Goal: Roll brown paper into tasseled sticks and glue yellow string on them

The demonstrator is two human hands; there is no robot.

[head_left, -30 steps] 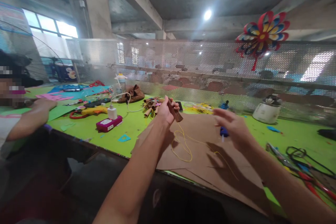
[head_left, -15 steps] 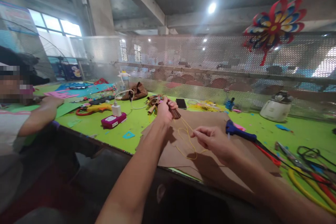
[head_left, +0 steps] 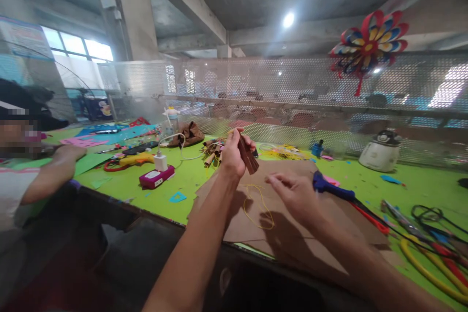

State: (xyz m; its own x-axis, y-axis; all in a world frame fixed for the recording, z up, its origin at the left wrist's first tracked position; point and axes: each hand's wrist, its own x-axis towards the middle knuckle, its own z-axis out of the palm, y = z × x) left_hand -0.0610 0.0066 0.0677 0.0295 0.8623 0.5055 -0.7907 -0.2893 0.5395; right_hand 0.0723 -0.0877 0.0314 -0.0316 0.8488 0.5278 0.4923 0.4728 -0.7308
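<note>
The left hand (head_left: 234, 153) has its fingers curled round a brown pleated bundle (head_left: 249, 158), gripped aslant above the brown paper (head_left: 292, 168), its loose end pointing down and to the right. Facing it, just beside that end, is the right hand (head_left: 298, 197), with thumb and forefinger brought close together; I cannot tell whether they have hold of anything. Beneath them, a yellow string (head_left: 271, 215) lies looped on the paper, which covers part of the green counter (head_left: 193, 170).

Beyond the left hand sits a cluster of small brown rolls (head_left: 210, 160), and a tangle of yellow strands (head_left: 287, 152) lies farther right. A blue glue gun (head_left: 332, 187) rests near the right hand. At the left, a purple power strip (head_left: 157, 177) carries a white plug (head_left: 160, 161), and another person's hand (head_left: 69, 158) rests near green sheets.
</note>
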